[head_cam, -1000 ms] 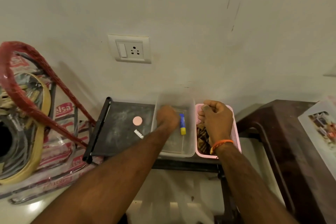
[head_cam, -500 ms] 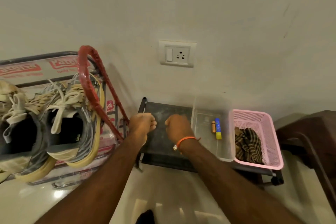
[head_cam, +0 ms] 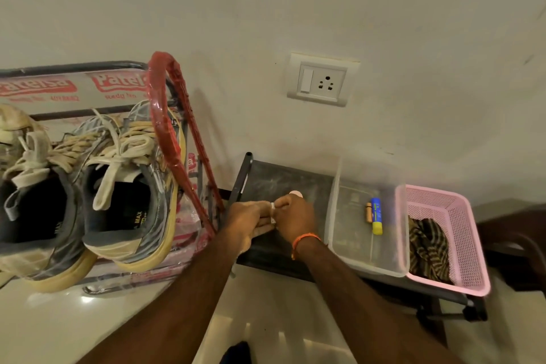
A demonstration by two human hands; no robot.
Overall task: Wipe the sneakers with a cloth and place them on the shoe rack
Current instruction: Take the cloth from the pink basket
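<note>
Two worn grey sneakers with yellowed soles and cream laces, the right one [head_cam: 127, 195] and the left one [head_cam: 32, 204], sit side by side on the shoe rack [head_cam: 174, 115], a red and black frame wrapped in plastic at the left. The striped brown cloth [head_cam: 428, 242] lies inside the pink basket [head_cam: 469, 248] at the right. My left hand [head_cam: 248, 221] and my right hand [head_cam: 295, 216] meet over the black table [head_cam: 274, 177], both pinching a small white piece [head_cam: 273, 213] between their fingertips.
A clear plastic box [head_cam: 351, 248] holding a blue and yellow stick [head_cam: 376, 216] and a small orange tube [head_cam: 368, 211] stands between the hands and the basket. A pink disc [head_cam: 295, 193] peeks out behind my right hand. A wall socket [head_cam: 322, 80] is above; a dark chair [head_cam: 514, 233] at the far right.
The view swung left from the boxes, bringing the rack and sneakers into sight. Both hands left the clear box and basket, moved left over the black table and came together on the small white piece.
</note>
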